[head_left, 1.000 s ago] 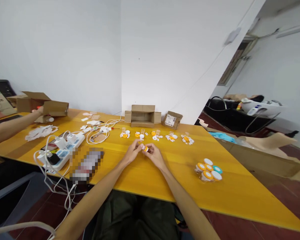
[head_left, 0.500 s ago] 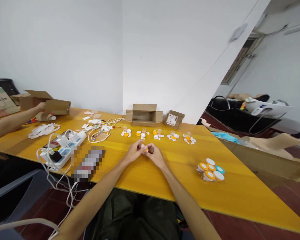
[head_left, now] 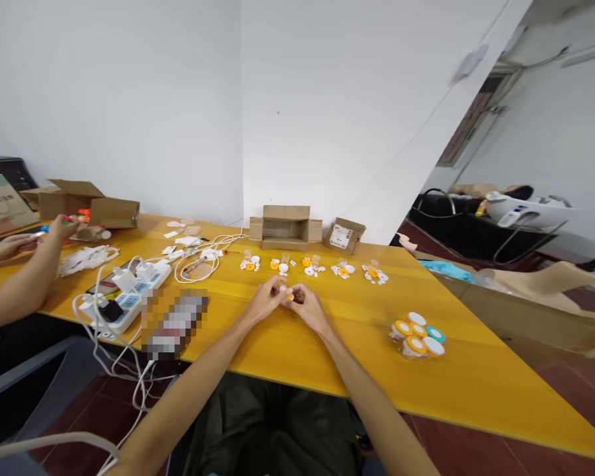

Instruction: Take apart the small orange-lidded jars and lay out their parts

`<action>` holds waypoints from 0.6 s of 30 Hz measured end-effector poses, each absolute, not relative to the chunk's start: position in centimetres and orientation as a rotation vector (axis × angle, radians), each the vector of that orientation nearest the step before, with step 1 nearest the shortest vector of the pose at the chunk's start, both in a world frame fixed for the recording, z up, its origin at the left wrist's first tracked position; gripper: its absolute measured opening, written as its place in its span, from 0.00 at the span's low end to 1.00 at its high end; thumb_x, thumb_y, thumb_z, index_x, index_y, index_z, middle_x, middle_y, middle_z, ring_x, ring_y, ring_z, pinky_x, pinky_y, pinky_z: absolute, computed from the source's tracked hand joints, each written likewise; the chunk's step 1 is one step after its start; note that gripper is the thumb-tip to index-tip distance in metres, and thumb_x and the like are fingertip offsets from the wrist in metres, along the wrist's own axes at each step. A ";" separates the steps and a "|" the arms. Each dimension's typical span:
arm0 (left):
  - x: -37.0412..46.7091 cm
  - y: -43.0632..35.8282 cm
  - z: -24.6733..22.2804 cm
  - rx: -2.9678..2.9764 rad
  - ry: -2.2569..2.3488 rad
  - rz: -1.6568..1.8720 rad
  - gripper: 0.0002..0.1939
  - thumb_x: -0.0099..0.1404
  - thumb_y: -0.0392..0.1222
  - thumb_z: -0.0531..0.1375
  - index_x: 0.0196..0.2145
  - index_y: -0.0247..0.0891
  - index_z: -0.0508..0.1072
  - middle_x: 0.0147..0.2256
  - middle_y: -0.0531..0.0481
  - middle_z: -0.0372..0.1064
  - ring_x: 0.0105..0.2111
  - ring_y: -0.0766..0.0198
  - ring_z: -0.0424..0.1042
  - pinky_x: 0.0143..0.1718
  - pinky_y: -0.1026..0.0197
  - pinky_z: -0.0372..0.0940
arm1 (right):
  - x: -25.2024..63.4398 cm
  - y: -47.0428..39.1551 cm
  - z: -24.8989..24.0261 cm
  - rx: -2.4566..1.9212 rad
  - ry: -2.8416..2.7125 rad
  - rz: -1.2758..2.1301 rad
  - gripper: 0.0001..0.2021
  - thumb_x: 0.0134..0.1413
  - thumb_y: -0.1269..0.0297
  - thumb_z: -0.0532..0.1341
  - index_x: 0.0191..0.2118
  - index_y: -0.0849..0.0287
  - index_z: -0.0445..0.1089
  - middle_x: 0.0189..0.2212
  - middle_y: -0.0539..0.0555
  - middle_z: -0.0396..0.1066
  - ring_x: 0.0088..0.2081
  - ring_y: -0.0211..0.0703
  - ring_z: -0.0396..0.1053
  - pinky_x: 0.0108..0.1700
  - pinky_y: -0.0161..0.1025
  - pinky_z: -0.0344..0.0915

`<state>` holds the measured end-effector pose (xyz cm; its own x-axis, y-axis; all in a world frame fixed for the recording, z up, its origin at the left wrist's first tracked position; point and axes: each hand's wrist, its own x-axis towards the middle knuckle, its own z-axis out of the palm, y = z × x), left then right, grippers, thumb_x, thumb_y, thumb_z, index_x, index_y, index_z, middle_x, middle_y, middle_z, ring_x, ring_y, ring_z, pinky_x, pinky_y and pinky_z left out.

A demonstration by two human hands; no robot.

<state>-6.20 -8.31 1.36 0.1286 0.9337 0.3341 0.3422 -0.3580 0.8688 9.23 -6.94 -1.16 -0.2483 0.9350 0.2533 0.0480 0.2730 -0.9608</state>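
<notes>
Above the middle of the table, my left hand (head_left: 268, 299) and my right hand (head_left: 309, 307) meet with fingers closed around a small jar (head_left: 290, 297). Its orange-and-white lid shows between the fingers; most of the jar is hidden. Beyond my hands runs a row of small piles, each with a clear cup (head_left: 285, 258), lid rings such as an orange ring (head_left: 344, 272), and white pieces (head_left: 381, 277). To the right stands a cluster of lidded clear jars (head_left: 416, 345) with orange, white and teal lids.
An open cardboard box (head_left: 286, 228) and a smaller labelled box (head_left: 344, 236) stand against the wall. On the left lie a power strip (head_left: 129, 301) with white cables and a blurred-out phone (head_left: 176, 324). A co-worker's hands (head_left: 54, 231) hold colourful small items at far left.
My hands stay in place around the jar, with hardly any finger movement. The co-worker's arm has drawn back from the cardboard box, and both of that person's hands now show with colourful items.
</notes>
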 end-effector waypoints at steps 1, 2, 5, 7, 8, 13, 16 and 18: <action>-6.2 -8.3 1.4 1.785 1.183 1.217 0.17 0.59 0.56 0.60 0.37 0.39 0.73 0.24 0.56 0.66 0.26 0.65 0.64 0.31 0.63 0.60 | 9.2 -6.8 -1.3 -0.929 -1.556 1.128 0.20 0.37 0.47 0.71 0.30 0.54 0.66 0.27 0.49 0.72 0.31 0.43 0.69 0.36 0.41 0.67; -6.2 -8.2 1.4 1.777 1.154 1.214 0.17 0.59 0.56 0.60 0.36 0.39 0.73 0.25 0.55 0.67 0.27 0.65 0.64 0.31 0.63 0.60 | 9.2 -6.8 -1.4 -0.922 -1.557 1.119 0.20 0.37 0.47 0.71 0.31 0.54 0.66 0.27 0.49 0.72 0.32 0.43 0.69 0.36 0.41 0.67; -6.2 -7.9 1.1 1.745 1.211 1.220 0.17 0.58 0.56 0.60 0.28 0.38 0.72 0.23 0.55 0.67 0.26 0.65 0.63 0.30 0.63 0.59 | 9.2 -6.7 -1.6 -0.921 -1.603 1.087 0.18 0.40 0.49 0.69 0.31 0.54 0.66 0.27 0.49 0.71 0.30 0.42 0.68 0.34 0.40 0.66; -6.1 -7.8 0.9 1.725 1.321 1.229 0.17 0.57 0.56 0.62 0.24 0.39 0.69 0.21 0.55 0.65 0.24 0.66 0.63 0.29 0.63 0.58 | 9.2 -6.8 -1.6 -0.925 -1.650 1.068 0.15 0.42 0.51 0.68 0.31 0.54 0.65 0.26 0.47 0.70 0.28 0.40 0.66 0.32 0.39 0.65; -6.1 -7.8 0.8 1.720 1.377 1.233 0.18 0.56 0.56 0.62 0.22 0.39 0.68 0.20 0.56 0.64 0.24 0.65 0.63 0.28 0.63 0.57 | 9.1 -6.8 -1.6 -0.925 -1.668 1.057 0.14 0.43 0.53 0.67 0.31 0.54 0.65 0.26 0.47 0.70 0.27 0.40 0.65 0.31 0.38 0.64; -6.1 -7.9 0.6 1.743 1.550 1.204 0.21 0.56 0.59 0.62 0.19 0.40 0.66 0.17 0.55 0.61 0.24 0.63 0.63 0.27 0.62 0.54 | 9.1 -6.8 -1.8 -0.941 -1.691 1.015 0.13 0.42 0.56 0.67 0.31 0.53 0.64 0.27 0.47 0.71 0.28 0.40 0.65 0.31 0.38 0.64; -6.2 -7.9 0.6 1.752 1.449 1.189 0.20 0.57 0.60 0.62 0.26 0.39 0.71 0.19 0.56 0.62 0.25 0.64 0.63 0.28 0.62 0.56 | 9.2 -6.6 -1.9 -0.957 -1.670 1.038 0.13 0.41 0.55 0.67 0.30 0.53 0.64 0.25 0.46 0.70 0.27 0.40 0.65 0.31 0.38 0.64; -6.3 -7.9 0.6 1.746 1.291 1.193 0.19 0.57 0.59 0.62 0.35 0.39 0.74 0.22 0.57 0.64 0.25 0.65 0.64 0.30 0.63 0.58 | 9.2 -6.6 -1.8 -0.969 -1.641 1.051 0.14 0.40 0.55 0.68 0.30 0.53 0.64 0.24 0.46 0.69 0.27 0.40 0.65 0.31 0.38 0.64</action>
